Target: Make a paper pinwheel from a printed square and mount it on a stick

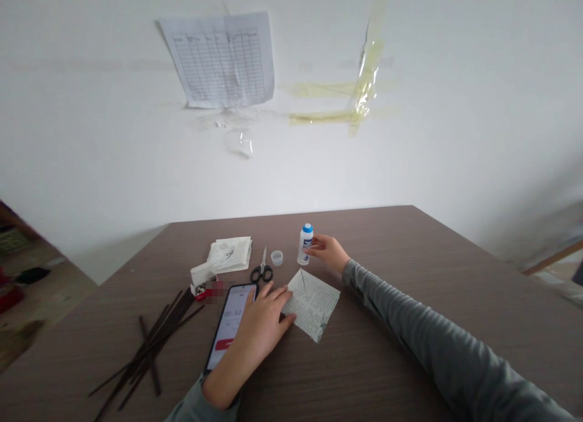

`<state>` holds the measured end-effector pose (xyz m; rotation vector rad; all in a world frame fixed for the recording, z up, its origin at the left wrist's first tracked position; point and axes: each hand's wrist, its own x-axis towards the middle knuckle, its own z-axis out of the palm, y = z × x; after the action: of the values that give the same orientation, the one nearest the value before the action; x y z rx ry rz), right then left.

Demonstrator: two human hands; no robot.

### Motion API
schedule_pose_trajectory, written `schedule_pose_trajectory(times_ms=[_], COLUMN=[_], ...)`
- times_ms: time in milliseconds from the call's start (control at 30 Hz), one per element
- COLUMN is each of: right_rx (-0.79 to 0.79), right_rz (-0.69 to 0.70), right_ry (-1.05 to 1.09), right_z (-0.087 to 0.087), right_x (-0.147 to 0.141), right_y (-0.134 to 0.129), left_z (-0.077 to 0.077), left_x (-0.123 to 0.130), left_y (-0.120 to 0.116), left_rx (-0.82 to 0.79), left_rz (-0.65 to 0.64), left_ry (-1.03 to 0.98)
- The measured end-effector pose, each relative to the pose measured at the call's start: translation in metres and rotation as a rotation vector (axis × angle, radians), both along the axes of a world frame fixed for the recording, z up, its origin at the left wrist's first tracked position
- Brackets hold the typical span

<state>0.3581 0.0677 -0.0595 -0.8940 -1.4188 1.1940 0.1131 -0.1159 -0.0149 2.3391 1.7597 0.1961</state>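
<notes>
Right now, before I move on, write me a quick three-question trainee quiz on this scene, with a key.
1. Multiple choice: which hand has its fingers on the upright white plastic bottle with a blue top? A: left; B: right; C: neither.
2. True or false: the black-handled metal scissors lie between the stack of pale paper sheets and the small round translucent plastic cap.
3. Fill in: in this view, the left hand partly hides a black-edged rectangular ____ with a lit screen.

Key:
1. B, the right hand.
2. True.
3. Phone.
</notes>
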Motion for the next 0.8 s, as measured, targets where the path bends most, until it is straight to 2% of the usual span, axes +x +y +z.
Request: schedule_pose_trajectory(times_ms=[167,400,667,800], right_rx=[-0.016,-0.009,0.020,0.057], right_rz=[0.037,0.065,0.017,-0.024], right_ry=[0.004,-0.019,-0.132,-0.233], right_z=[-0.011,-0.019,-0.024,-0.024], right_x=[-0.025,-0.035,-0.019,0.002], right_y=[0.012,0.020,0.017,0.000], left_z=[0.000,0.002,-0.006,-0.010], left_x=[-0.002,-0.003,-0.005,-0.007], left_y=[0.001,0.000,0.003,0.005], left_rx=[-0.011,0.000,0.036,0.030], left_rz=[0.016,0.009,0.001,-0.024], left_ry=[-0.024,-0.078,-0.078,-0.030])
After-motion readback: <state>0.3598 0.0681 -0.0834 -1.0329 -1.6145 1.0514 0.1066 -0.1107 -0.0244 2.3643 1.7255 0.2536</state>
